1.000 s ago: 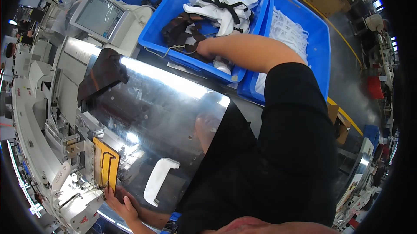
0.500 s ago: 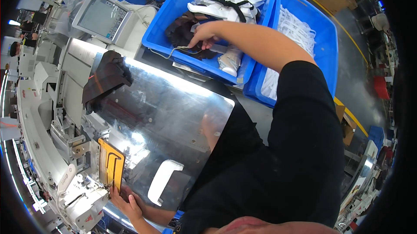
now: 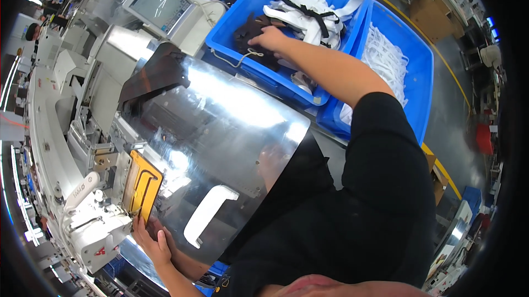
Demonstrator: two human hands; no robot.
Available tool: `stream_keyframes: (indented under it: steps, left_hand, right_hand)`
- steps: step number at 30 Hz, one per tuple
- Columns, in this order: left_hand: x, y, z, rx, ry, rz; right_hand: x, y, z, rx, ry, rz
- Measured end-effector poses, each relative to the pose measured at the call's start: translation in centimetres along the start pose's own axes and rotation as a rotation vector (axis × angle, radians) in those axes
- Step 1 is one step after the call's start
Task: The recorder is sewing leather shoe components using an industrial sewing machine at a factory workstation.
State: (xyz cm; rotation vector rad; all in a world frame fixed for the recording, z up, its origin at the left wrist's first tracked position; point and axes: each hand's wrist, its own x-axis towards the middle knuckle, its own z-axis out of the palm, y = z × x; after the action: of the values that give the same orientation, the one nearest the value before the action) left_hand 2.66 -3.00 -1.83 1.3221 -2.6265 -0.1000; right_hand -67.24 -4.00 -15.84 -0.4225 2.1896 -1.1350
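My right hand (image 3: 270, 40) reaches into a blue bin (image 3: 286, 85), over dark brown cloth pieces (image 3: 250, 28). Its fingers point down at the cloth and look loosely apart, their undersides hidden. White cloth strips (image 3: 300, 27) with a black band lie beside it. My left hand (image 3: 153, 242) rests at the lower end of a yellow slotted plate (image 3: 144, 188) on a white machine (image 3: 102, 231), fingers stretched and thumb apart. On the shiny metal table (image 3: 220, 148) lies a white, collar-shaped piece (image 3: 208, 214). Dark checked cloth (image 3: 157, 74) is heaped at the table's far left.
A second blue bin (image 3: 421, 71) holds white strips (image 3: 386, 57). A tilted screen (image 3: 160, 2) stands behind the table. A pale cord (image 3: 242, 57) hangs over the near bin's rim. Cardboard boxes (image 3: 432, 13) stand at the far right.
My right hand has moved away from the cord at the bin's rim, farther over the dark cloth. My left hand stays by the yellow plate. The whole view has shifted slightly.
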Motion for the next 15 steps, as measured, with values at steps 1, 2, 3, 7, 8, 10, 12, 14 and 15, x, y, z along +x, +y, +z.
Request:
stream_keyframes:
  steps: [1, 2, 3, 7, 8, 10, 12, 14, 15]
  left_hand:
    - [0.1, -0.1, 0.0, 0.007, 0.006, 0.015]
    - [0.3, -0.2, 0.2, -0.004, 0.012, 0.004]
    - [0.3, -0.4, 0.2, -0.006, 0.007, 0.005]
    - [0.8, 0.4, 0.1, -0.014, 0.0, -0.008]
    - [0.8, 0.3, 0.2, -0.004, -0.006, -0.01]
    - [0.5, -0.3, 0.4, 0.001, 0.012, 0.0]
    - [0.2, -0.6, 0.2, 0.048, 0.003, -0.001]
    - [-0.1, -0.4, 0.0, 0.039, 0.014, -0.026]
    - [-0.1, -0.2, -0.1, 0.045, 0.008, -0.011]
  right_hand:
    - [-0.3, -0.8, -1.3, 0.181, -0.078, -0.04]
    - [-0.8, -1.6, -2.8, 0.357, -0.156, -0.079]
    - [-1.9, -2.8, -4.1, 0.49, -0.17, -0.126]
    - [-6.1, -7.4, -11.0, 0.85, -0.133, -0.281]
    - [-7.9, -8.7, -12.0, 0.899, -0.125, -0.361]
    - [-10.7, -10.9, -13.3, 0.979, -0.135, -0.379]
    - [-13.8, -12.3, -13.6, 0.962, -0.13, -0.405]
    - [-16.4, -13.4, -13.2, 0.975, -0.203, -0.447]
    - [-17.9, -14.1, -12.4, 0.954, -0.185, -0.49]
